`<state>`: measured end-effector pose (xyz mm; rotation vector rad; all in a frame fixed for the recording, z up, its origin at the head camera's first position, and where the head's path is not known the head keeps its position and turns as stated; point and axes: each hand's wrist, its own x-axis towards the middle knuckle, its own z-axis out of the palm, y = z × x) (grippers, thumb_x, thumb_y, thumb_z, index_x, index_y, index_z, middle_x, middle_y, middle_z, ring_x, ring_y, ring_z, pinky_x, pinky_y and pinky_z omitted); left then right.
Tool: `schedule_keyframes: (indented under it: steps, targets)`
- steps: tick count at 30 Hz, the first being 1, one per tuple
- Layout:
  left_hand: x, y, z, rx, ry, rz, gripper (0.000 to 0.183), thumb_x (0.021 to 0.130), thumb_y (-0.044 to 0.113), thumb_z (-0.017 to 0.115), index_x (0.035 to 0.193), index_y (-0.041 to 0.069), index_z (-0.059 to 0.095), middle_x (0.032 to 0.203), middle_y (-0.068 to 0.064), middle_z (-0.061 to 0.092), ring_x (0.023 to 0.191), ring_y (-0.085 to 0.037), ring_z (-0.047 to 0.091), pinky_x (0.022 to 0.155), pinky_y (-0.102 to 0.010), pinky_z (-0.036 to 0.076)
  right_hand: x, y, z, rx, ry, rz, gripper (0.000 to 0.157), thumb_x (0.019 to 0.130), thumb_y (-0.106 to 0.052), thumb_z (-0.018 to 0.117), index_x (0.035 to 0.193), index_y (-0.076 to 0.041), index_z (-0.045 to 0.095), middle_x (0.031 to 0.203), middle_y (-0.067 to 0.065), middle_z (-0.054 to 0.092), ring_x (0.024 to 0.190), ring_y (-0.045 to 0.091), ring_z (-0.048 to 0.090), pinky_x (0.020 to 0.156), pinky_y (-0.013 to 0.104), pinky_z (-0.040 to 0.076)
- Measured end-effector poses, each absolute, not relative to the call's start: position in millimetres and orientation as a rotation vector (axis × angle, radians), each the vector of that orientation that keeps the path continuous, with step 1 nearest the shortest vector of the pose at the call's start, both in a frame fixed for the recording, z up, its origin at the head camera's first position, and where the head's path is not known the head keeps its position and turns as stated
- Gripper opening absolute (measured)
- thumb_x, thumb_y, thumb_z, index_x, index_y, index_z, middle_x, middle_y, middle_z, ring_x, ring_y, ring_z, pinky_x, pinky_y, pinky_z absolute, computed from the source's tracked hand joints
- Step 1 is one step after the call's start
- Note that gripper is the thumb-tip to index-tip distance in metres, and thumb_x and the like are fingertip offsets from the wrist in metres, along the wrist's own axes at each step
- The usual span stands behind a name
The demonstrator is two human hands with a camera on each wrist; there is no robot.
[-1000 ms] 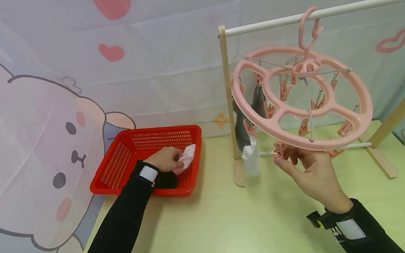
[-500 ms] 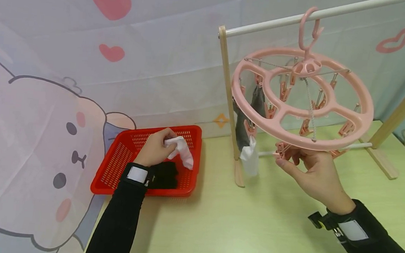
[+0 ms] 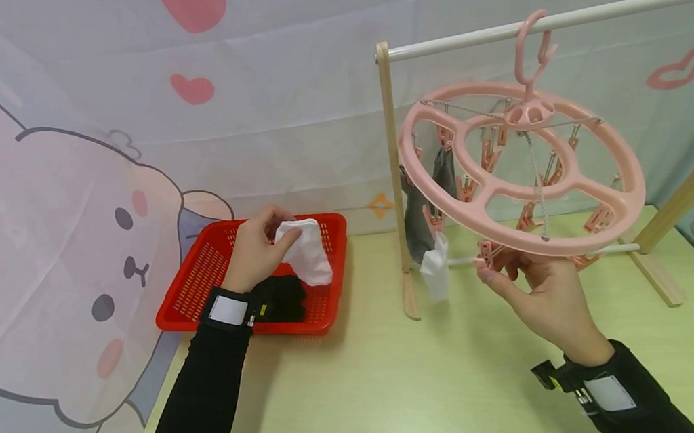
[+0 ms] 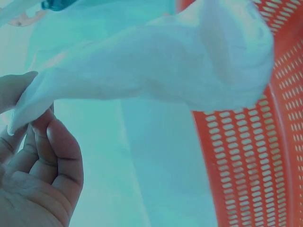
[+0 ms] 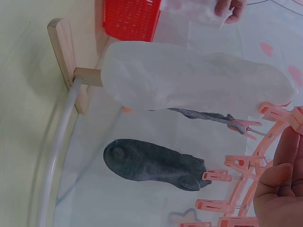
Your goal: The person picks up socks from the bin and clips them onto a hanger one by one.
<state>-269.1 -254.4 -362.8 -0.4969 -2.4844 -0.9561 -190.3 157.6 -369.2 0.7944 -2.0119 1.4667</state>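
Observation:
My left hand (image 3: 258,250) pinches a white sock (image 3: 307,254) by its opening, thumb against fingers, over the red basket (image 3: 335,290). In the left wrist view the sock (image 4: 156,61) stretches out from the fingertips, toe toward the basket. Under the rim of a round pink clip hanger (image 3: 516,243), my right hand (image 3: 551,300) holds a pink clothespin (image 3: 485,252) between thumb and fingers. Another white sock (image 5: 189,78) hangs from a clothespin close by, and beyond it a grey sock (image 5: 151,163) hangs from another.
The hanger hooks over a white rail (image 3: 458,45) on a wooden stand (image 3: 386,111). Several more clothespins dangle around it. Black cloth (image 3: 284,300) lies in the basket. Behind the pale table (image 3: 401,384) is a printed curtain (image 3: 307,104).
The left hand has lifted the white sock up from inside the basket, and the sock now hangs spread out. The right hand stays at the clothespin; the hanger has shifted slightly.

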Motion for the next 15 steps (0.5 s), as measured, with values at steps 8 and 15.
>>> schedule_keyframes:
  steps: [8, 15]
  targets:
    - [-250.6, -239.9, -348.2, -0.506, -2.380, -1.049, 0.022, 0.085, 0.022, 0.071, 0.103, 0.011, 0.063, 0.096, -0.003, 0.067, 0.072, -0.016, 0.055, 0.062, -0.029, 0.054, -185.9, 156.4, -361.5, 0.854, -1.946, 1.595, 0.035, 0.072, 0.021, 0.066, 0.104, 0.007, 0.062, 0.084, 0.010, 0.062, 0.073, 0.015, 0.055, 0.059, 0.024, 0.043]
    - [-227.7, -219.8, -327.9, -0.535, -2.274, -1.074, 0.020, 0.084, 0.012, 0.071, 0.100, 0.003, 0.063, 0.094, -0.010, 0.067, 0.069, -0.020, 0.051, 0.057, -0.033, 0.052, -183.7, 154.1, -355.4, 0.924, -1.854, 1.724, 0.033, 0.072, 0.024, 0.063, 0.103, 0.014, 0.060, 0.085, 0.014, 0.060, 0.072, 0.017, 0.054, 0.062, 0.023, 0.044]
